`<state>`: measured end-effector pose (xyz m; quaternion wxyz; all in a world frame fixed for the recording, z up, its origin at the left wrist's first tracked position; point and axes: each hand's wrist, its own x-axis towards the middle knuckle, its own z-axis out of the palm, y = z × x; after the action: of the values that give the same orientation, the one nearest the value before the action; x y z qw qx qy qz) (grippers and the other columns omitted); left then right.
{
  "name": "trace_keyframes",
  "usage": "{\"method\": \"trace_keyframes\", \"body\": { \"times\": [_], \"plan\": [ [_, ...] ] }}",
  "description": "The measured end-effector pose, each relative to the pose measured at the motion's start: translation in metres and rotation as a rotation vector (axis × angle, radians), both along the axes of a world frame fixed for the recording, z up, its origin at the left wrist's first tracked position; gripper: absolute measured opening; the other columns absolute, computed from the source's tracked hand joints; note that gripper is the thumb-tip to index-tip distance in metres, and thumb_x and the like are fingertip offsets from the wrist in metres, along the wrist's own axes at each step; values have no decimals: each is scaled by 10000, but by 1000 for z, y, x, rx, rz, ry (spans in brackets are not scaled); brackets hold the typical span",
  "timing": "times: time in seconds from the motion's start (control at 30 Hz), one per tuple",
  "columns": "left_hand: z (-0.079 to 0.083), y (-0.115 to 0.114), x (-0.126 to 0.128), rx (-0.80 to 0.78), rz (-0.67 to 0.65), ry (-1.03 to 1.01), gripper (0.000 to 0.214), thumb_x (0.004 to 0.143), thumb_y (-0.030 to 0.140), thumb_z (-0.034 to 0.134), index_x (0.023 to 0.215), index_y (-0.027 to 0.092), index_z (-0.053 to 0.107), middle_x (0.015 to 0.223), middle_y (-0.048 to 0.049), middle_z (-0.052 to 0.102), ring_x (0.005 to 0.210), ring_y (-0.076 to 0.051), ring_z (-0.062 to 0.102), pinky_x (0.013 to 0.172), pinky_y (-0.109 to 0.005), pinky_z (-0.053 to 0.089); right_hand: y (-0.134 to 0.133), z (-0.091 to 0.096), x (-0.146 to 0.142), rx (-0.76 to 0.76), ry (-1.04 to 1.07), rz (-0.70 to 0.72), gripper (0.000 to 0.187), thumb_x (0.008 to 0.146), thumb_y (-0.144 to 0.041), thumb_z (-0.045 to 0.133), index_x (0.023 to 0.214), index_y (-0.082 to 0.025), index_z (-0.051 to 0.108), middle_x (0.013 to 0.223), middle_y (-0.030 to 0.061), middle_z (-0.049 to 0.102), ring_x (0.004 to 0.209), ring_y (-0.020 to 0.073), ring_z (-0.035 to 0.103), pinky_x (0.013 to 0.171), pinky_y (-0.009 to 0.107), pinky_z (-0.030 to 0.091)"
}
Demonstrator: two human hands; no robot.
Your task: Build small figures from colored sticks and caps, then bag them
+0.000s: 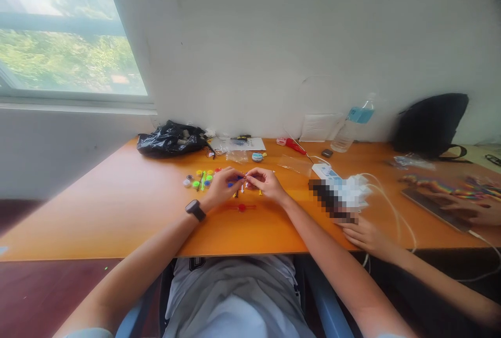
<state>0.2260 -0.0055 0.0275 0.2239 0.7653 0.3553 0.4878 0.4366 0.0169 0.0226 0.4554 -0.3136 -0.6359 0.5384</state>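
Note:
My left hand (224, 185), with a dark watch (195, 210) on its wrist, and my right hand (267, 181) meet fingertip to fingertip above the table. Both are closed in a pinch; whatever sits between the fingers is too small to make out. Just in front of them lies a red round piece with thin arms (241, 207), flat on the wood. To the left of my left hand is a cluster of small yellow, green, white and grey round pieces (196, 184). Blue, white and yellow bits show beneath and between my hands, partly hidden by them.
Along the wall are a black plastic bag (170, 139), a paper sheet (256, 143), a small round tin (257, 157), a red-handled tool (294, 145) and a water bottle (350, 127). A white power strip (325, 172) and another person's hands (366, 236) are at right.

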Motion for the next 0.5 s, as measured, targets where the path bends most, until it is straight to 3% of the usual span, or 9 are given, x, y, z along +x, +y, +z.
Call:
{"method": "trace_keyframes", "body": {
  "times": [0.23,0.4,0.5],
  "plan": [
    [0,-1,-3,-35,-43,34,175,974,317,691,996,175,791,890,-65,730,775,-151,674,708,-252,553,-1,-5,0,27,2,30,319,830,-472,854,952,-209,723,898,38,739,819,199,728,833,372,616],
    [2,-3,-3,7,-22,94,117,966,225,677,990,181,782,908,-64,745,815,-161,679,749,-272,548,-1,-9,-2,48,-13,13,331,839,-484,842,954,-215,686,938,32,715,851,194,715,840,363,613],
    [1,-4,-2,4,-20,91,144,968,218,665,1087,196,742,951,-57,756,849,-173,702,777,-292,564,-2,-9,-1,112,-82,-23,309,869,-493,808,970,-222,700,963,41,710,878,206,698,837,364,606]
  ]
}}
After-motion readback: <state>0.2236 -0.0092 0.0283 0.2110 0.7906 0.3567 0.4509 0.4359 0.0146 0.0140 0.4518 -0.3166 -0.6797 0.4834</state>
